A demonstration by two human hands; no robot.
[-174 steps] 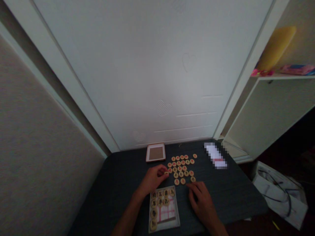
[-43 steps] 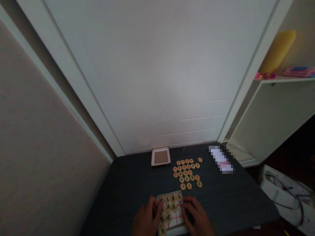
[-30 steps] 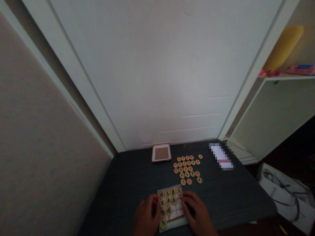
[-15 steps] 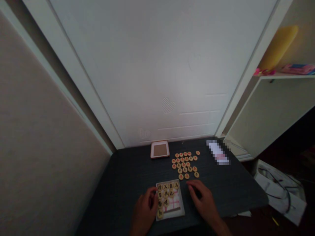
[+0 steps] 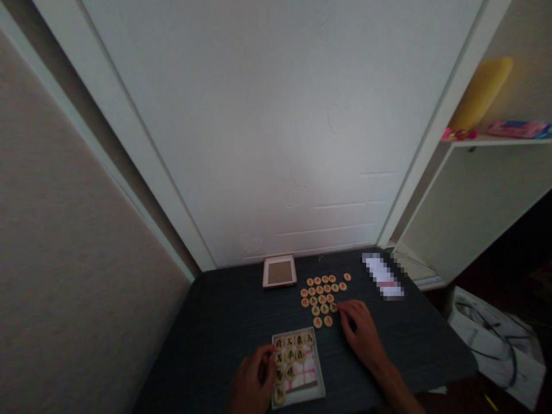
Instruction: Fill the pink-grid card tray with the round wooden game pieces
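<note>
1. The right hand (image 5: 360, 330) lies on the dark table (image 5: 224, 322), palm down, reaching forward to the near right edge of the loose xiangqi pieces (image 5: 322, 294).
2. The right fingers (image 5: 345, 311) are bent loosely with their tips at the nearest discs. Whether they pinch a disc cannot be told in the dim light.
3. The loose xiangqi pieces are round pale wooden discs with red characters. They lie flat in a tight cluster at the middle of the table, with one disc a little apart at the far right.
4. The left hand (image 5: 251, 380) rests at the near edge of the table, against the left side of the shallow box tray (image 5: 309, 376).
5. The left fingers (image 5: 269, 357) are curled toward the tray's left column. Whether they grip anything cannot be told.
6. The box tray sits just nearer than the loose cluster, between the two hands. The packed pieces (image 5: 290, 356) bear black characters and fill its far rows and left column. The near right part shows a bare pink-lined grid.
7. A square lid (image 5: 279, 271) with a brown centre lies at the far edge of the table, left of the cluster.
8. A white panelled door (image 5: 276, 132) stands behind the table.
</note>
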